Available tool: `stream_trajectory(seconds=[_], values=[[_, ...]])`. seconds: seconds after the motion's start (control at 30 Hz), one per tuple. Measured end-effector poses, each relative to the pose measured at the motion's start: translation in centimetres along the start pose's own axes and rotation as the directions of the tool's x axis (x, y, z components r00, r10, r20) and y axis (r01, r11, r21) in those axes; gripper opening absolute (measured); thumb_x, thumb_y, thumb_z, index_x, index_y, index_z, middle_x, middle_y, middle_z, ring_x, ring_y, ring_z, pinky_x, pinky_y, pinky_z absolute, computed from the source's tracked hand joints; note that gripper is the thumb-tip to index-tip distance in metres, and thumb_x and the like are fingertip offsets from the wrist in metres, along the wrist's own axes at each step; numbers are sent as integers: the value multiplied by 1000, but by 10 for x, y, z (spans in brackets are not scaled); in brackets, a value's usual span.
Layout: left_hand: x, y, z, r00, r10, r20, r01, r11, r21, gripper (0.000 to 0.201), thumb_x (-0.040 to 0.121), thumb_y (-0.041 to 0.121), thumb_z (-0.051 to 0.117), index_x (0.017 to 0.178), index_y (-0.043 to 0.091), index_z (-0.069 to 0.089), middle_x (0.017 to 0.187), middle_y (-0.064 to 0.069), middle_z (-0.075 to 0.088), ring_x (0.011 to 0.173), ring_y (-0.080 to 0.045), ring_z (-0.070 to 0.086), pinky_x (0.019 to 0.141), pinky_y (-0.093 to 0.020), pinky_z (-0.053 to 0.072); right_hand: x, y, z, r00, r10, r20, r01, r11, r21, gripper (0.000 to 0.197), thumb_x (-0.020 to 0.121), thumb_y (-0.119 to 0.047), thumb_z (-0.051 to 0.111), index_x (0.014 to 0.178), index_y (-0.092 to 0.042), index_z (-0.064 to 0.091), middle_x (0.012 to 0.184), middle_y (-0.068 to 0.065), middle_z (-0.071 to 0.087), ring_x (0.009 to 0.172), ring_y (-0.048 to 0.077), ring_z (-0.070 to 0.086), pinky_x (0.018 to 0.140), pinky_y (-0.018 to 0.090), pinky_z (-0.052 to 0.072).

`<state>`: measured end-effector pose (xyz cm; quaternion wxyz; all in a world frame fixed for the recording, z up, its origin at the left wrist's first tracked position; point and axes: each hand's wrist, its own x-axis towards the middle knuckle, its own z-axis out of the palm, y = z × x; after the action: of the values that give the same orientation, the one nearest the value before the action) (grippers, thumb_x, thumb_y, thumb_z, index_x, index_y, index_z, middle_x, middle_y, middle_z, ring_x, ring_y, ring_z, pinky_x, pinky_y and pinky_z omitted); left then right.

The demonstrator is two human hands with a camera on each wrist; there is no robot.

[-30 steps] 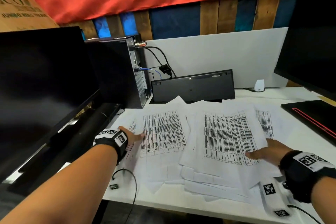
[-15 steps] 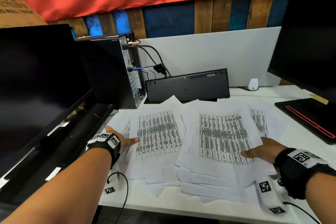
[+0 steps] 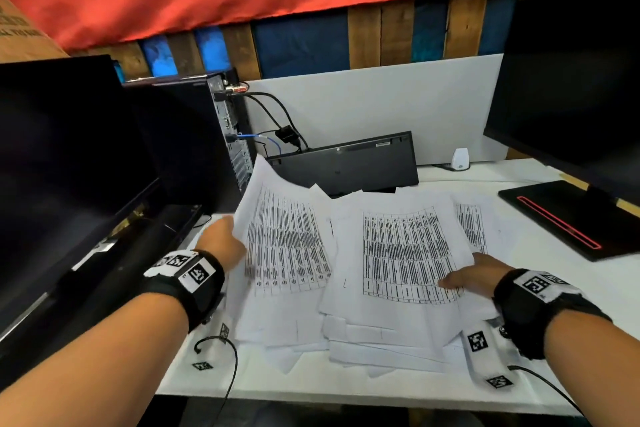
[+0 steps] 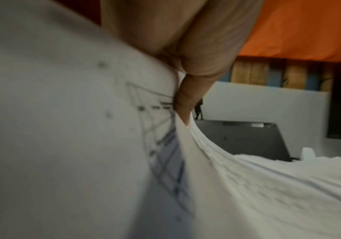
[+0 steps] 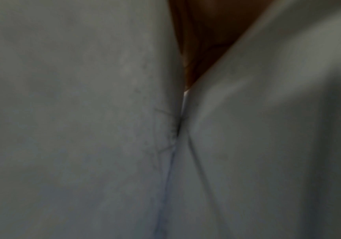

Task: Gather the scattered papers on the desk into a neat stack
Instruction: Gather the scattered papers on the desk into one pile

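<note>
Papers [image 3: 398, 253] lie spread and overlapping across the white desk [image 3: 540, 243], in front of a black keyboard [image 3: 346, 166] propped on edge against the partition. Left hand [image 3: 221, 241] is at the left edge of the spread; the left wrist view shows its thumb [image 4: 185, 103] pinching several sheets, whose left side is lifted and curled up off the desk. Right hand [image 3: 474, 276] rests on the right-hand pile, thumb on top of a printed sheet; fingers hidden under paper, so grasp cannot be told. Right wrist view is dark and blurred, only paper.
</note>
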<state>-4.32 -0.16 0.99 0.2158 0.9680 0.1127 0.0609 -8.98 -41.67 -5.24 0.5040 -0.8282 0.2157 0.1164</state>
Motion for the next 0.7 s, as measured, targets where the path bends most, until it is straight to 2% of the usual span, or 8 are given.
stream_trajectory(seconds=[0.13,0.23,0.3,0.37,0.43,0.57,0.63,0.7], values=[[-11,23,-54,943,156,-295,-153,988,33,15,83,-1,50,93,11,47,80,-10,57,74,-32,61,59,-35,46,2,0,1,1000,3,5,-3,999,-37,36,69,-10,80,101,-5,66,102,14,69,99,31,63,90,37,51],[-19,40,-96,852,201,-483,-240,970,-20,14,85,5,52,93,9,42,84,-15,57,73,-32,58,63,-41,52,1,1,0,1000,-8,2,8,1000,-18,19,72,-7,78,80,-12,62,98,14,68,98,30,63,88,34,49],[-17,48,-113,838,170,-519,-289,945,-156,14,86,6,54,93,10,43,85,-11,53,76,-29,54,62,-38,49,0,1,1,1000,3,10,-3,1000,-13,24,69,-9,80,87,-10,64,98,14,69,96,31,64,86,36,51],[-12,57,-115,874,127,-469,-299,901,-315,19,86,7,60,99,9,46,90,-10,53,80,-28,55,64,-39,51,6,5,0,999,29,29,-29,1000,2,43,63,-12,82,102,-7,64,100,16,69,92,33,66,82,43,54],[-8,67,-102,927,97,-362,-280,820,-499,31,84,4,65,111,4,51,99,-14,59,86,-30,60,74,-43,55,10,7,-1,998,45,44,-44,999,-18,50,65,-15,80,109,-5,61,104,16,66,91,31,64,72,38,55],[-8,81,-40,997,69,-16,-57,636,-770,40,81,-3,68,119,1,57,104,-15,70,90,-33,68,81,-44,56,1,-4,-2,999,31,24,-27,987,-158,17,87,-14,62,101,-6,60,104,11,55,95,21,52,78,27,40],[-12,88,-6,988,95,118,24,672,-741,37,76,-2,70,111,3,59,100,-14,72,94,-35,68,89,-48,54,0,-2,-6,997,72,-23,-74,981,-177,35,94,-16,51,126,-1,54,125,16,55,116,27,51,92,30,40],[-21,92,26,967,128,218,37,781,-623,34,75,1,70,106,7,58,96,-8,70,98,-30,66,86,-36,54,1,0,-10,999,37,-22,-41,979,-201,44,99,-22,43,136,2,45,142,16,45,132,29,42,106,30,33]])
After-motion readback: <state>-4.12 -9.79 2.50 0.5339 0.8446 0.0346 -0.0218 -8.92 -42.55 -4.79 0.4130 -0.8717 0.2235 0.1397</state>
